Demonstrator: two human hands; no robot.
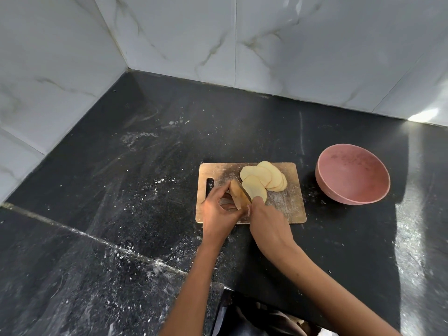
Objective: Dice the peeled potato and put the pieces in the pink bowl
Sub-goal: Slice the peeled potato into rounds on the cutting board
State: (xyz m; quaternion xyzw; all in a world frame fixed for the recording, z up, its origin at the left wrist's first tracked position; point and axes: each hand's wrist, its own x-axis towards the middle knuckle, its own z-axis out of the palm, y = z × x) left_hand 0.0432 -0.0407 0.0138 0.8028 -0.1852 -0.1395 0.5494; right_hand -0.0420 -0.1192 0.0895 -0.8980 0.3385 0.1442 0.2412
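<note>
Hands [244, 214] around potato [238, 196] on board [288, 204].

A board [288, 207] lies on the counter [145, 190], which runs back into a corner between two walls [291, 44]. To the board's right, apart from it, stands the bowl [352, 180]. On the board, slices [265, 177] lie overlapping toward its far right side. Left of them sits the potato [238, 196], with the knife [241, 187] between potato and slices. The left hand [218, 212] is on the potato's left, the right hand [269, 221] at the board's near edge.
</note>
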